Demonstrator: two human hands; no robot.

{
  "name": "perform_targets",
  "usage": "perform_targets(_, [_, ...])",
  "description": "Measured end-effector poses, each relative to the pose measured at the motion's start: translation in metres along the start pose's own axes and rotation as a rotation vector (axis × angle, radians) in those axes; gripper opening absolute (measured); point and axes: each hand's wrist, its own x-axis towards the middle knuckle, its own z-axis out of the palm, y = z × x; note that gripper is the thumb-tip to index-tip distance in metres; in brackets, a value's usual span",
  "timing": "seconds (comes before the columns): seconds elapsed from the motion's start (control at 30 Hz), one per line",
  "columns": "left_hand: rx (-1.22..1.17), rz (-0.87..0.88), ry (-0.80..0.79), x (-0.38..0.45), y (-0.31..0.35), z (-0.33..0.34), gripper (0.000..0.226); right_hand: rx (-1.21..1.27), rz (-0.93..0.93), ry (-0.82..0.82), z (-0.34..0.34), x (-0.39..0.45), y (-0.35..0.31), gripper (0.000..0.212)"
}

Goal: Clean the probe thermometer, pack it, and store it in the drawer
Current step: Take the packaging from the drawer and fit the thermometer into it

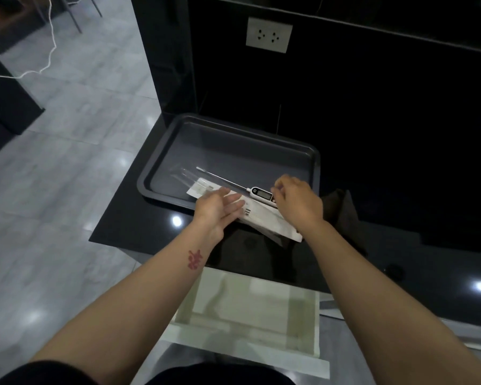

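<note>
The probe thermometer has a white body with a small display and a long thin metal probe pointing left across the dark tray. My right hand pinches the right end of its body. Below it lies the white packaging box, reaching from the tray's front rim onto the black counter. My left hand rests with straight fingers on the box's left part. A clear plastic sleeve lies in the tray to the left. The white drawer stands pulled out below the counter edge.
A dark cloth lies on the black glossy counter right of my right hand. A wall socket sits on the black back panel. Grey tiled floor with a white cable spreads to the left.
</note>
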Motion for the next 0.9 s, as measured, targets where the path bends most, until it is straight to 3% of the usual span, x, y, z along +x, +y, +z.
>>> perform_targets(0.13, [0.008, -0.046, -0.051, 0.005, 0.007, -0.01, 0.026, -0.173, -0.066, -0.151, 0.01, 0.018, -0.003, 0.045])
perform_targets(0.43, [0.031, -0.033, -0.127, 0.026, 0.023, -0.019, 0.024, -0.253, -0.103, -0.089, 0.018, 0.031, -0.015, 0.03])
perform_targets(0.53, [0.014, -0.037, -0.152, 0.031, 0.028, -0.02, 0.022, -0.114, -0.016, -0.03, 0.011, 0.031, -0.016, 0.027])
perform_targets(0.73, [-0.021, -0.037, -0.151, 0.035, 0.034, -0.015, 0.025, 0.431, 0.164, 0.02, -0.01, 0.03, -0.025, 0.025])
perform_targets(0.83, [-0.022, -0.032, -0.15, 0.033, 0.035, -0.009, 0.027, 0.661, 0.217, -0.013, -0.023, 0.024, -0.031, 0.029])
perform_targets(0.9, [-0.023, -0.03, -0.157, 0.03, 0.034, -0.006, 0.027, 0.67, 0.173, -0.072, -0.03, 0.018, -0.034, 0.036])
